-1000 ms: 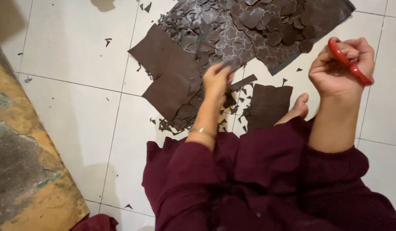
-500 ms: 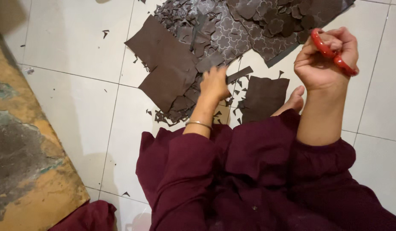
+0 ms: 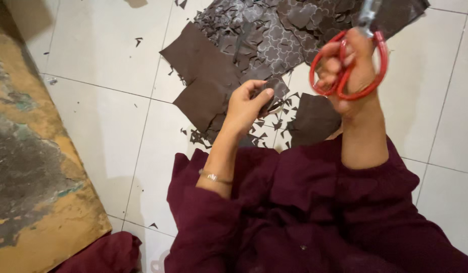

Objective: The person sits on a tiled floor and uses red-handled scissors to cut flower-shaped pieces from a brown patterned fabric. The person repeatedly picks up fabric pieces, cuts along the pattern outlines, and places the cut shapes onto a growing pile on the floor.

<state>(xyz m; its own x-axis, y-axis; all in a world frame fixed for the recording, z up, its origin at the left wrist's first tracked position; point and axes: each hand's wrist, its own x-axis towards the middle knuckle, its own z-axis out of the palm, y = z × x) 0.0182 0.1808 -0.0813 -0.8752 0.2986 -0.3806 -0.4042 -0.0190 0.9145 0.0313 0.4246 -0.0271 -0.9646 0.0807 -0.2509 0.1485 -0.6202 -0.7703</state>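
The right hand (image 3: 353,76) has swung its red scissors (image 3: 347,65) up toward the frame's top; the left hand (image 3: 246,106) now lifts a dark cut piece (image 3: 272,93).

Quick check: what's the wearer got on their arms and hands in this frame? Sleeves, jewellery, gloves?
Both hands are bare, no gloves. The left hand has a thin metal bracelet at the wrist, silver-toned. The right hand shows no jewellery that I can make out. Both forearms are uncovered; loose dark maroon sleeves are pushed up, matching the maroon garment over the lap. No markings visible.
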